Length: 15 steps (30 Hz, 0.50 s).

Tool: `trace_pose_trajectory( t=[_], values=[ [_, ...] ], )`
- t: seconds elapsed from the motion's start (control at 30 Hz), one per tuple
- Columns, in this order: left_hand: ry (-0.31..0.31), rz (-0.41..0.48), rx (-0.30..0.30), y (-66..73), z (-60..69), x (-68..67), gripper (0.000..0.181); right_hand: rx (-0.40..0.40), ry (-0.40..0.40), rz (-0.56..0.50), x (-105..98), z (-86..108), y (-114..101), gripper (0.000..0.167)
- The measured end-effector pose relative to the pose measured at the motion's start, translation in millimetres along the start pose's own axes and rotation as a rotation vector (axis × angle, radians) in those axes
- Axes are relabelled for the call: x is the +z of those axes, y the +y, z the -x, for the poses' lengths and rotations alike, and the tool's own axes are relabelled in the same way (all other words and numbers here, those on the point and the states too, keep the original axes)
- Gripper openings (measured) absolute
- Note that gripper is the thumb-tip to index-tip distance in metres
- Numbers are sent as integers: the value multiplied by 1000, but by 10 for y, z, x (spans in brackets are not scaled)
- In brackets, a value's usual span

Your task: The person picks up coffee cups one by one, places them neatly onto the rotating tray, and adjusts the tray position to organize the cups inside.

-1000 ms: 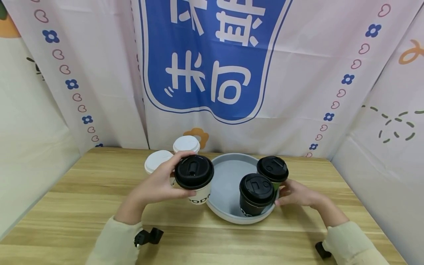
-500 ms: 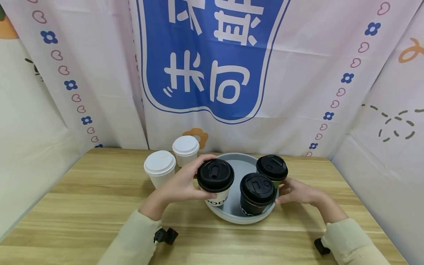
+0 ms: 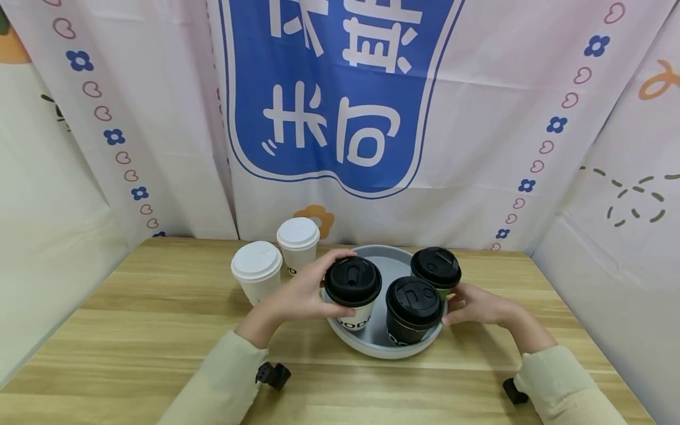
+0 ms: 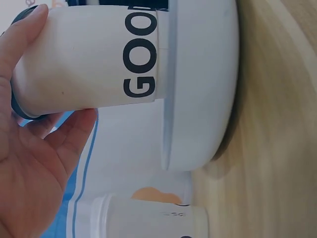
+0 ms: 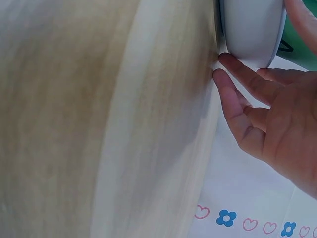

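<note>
Against a flower-printed curtain (image 3: 180, 141), settle the black-lidded white paper cup (image 3: 353, 282) upright, gripped in the left hand (image 3: 303, 294) over the left of the gray tray (image 3: 383, 354); steady it at right with the right hand (image 3: 480, 307), fingers relaxed.

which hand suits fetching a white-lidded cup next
Left hand, probably, once the held cup is released: both white-lidded cups stand on its side; the right hand is across the tray.

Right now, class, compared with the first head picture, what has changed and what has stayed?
The left hand has carried the black-lidded white cup rightward, from left of the tray to over its left part, still gripped. The white-lidded cups, black cup, green cup, tray and right hand stayed put.
</note>
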<state>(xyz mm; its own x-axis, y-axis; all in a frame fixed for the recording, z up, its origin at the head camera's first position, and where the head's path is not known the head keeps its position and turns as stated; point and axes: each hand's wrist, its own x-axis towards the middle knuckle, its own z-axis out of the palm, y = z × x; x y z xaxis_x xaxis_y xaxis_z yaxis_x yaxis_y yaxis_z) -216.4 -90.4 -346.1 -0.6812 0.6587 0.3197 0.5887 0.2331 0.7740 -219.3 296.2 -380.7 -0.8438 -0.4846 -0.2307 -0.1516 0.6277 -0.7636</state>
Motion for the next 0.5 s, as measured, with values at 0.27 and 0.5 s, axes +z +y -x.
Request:
trace_pose_trajectory(
  t=[0.27,0.5],
  values=[
    [-31,25,-15,-66,-12,63,89,4,-14,11,-14,-10,-14,84],
    [-50,1,-17,-119,-28,103,87,14,-17,3,-22,-8,-11,85]
  ],
)
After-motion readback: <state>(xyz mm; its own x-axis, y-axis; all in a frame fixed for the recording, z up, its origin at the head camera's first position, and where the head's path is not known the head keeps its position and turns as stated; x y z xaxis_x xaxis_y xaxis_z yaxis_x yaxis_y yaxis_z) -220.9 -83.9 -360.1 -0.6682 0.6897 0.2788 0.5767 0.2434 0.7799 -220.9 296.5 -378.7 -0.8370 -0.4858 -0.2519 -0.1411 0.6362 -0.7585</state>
